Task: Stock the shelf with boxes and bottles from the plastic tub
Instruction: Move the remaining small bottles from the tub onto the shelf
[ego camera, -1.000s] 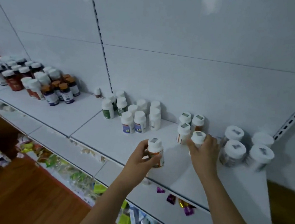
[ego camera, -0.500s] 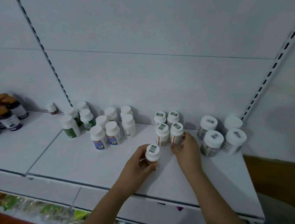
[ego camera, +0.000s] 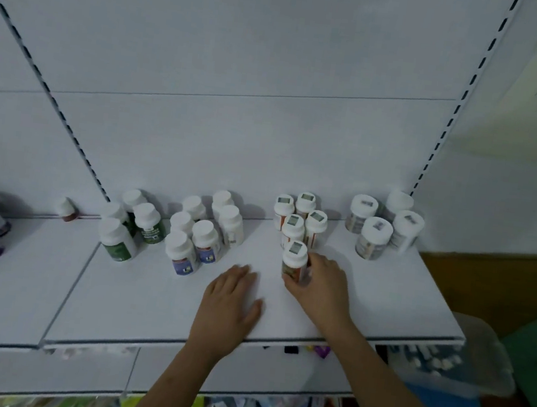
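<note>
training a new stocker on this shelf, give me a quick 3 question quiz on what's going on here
1. True or false: the left hand grips a bottle.
2. Which hand holds the front orange-label bottle? A) left B) right C) neither
3. Fill in: the plastic tub sits below the shelf at its ____ end.

Key:
1. False. It lies flat and open on the shelf, holding nothing.
2. B. The right hand curls round that bottle, which stands upright in front of four like it.
3. Right.
</note>
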### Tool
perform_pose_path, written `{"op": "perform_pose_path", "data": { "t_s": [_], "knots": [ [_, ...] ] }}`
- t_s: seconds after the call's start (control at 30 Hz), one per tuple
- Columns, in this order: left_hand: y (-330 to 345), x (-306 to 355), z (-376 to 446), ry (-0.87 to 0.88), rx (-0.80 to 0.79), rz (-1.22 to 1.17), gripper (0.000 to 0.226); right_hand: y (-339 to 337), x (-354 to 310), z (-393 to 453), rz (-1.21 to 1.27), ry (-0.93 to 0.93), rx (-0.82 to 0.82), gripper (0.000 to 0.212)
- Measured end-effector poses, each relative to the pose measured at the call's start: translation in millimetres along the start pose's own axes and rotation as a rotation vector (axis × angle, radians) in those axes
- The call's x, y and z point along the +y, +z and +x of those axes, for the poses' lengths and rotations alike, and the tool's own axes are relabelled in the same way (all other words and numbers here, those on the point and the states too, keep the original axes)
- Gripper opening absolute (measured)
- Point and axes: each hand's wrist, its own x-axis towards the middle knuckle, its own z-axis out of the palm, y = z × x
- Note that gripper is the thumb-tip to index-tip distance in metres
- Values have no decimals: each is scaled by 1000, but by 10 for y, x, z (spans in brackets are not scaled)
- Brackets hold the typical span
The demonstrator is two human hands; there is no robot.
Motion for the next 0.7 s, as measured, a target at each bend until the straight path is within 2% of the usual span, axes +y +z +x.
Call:
{"op": "perform_pose_path", "data": {
  "t_s": [0.07,0.17,0.3,0.43,0.53,0.7],
  "knots": [
    [0,-6,2,6,-2,0,57,-31,78,73,-23,60,39,36],
    [31,-17,-3,9,-1,-4,57,-22,192,83,-36,131,14,36],
    [70,-47,-7,36,-14,-6,59,-86,166,-200,-19,205,16,63],
    [51,28,-23,60,-47,-50,59,-364,168,-583,0,148,104,58],
    [32,347,-78,94,-103,-184,51,-742,226,-749,27,117,179,57],
    [138,1194,-186,300,-145,-359,45,-1449,511,-952,65,111,263,56]
  ]
}}
